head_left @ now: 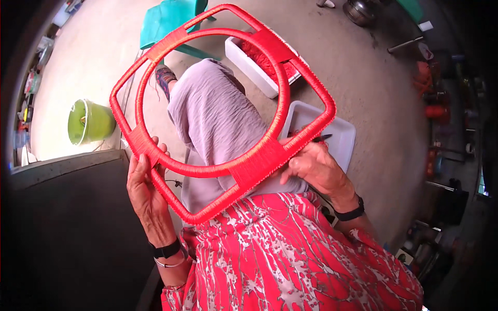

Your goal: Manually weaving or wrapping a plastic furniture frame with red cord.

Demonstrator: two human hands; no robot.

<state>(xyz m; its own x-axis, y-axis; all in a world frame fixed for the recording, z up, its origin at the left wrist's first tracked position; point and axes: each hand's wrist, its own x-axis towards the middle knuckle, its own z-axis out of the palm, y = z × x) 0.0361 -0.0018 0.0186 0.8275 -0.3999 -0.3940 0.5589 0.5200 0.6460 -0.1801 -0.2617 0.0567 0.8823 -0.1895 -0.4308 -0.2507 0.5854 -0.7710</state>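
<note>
Beyond the left hand, on its left, we see a lime-green plastic bucket. This hand is gripping a squarish frame with an inner ring, all covered in shiny red thread: the thumb lies along the outer edge, and fingertips come out on the inner side of a flat wrapped joint. The frame is held tilted between our two hands, above the lap in pale mauve trousers. Far ahead of the left hand stands a teal plastic stool. Ahead of the right hand there is a long white tub with red stringy material inside. The right hand is half curled at the lower-right joint, supporting it; some fingers are hidden, so we cannot tell how firmly it pinches. Just past this hand is a shallow white tray.

We judge that the step in hand is presenting the frame for checking or turning. The next move calls for a steady left grip, so the right fingers can shift without tipping it.
</note>
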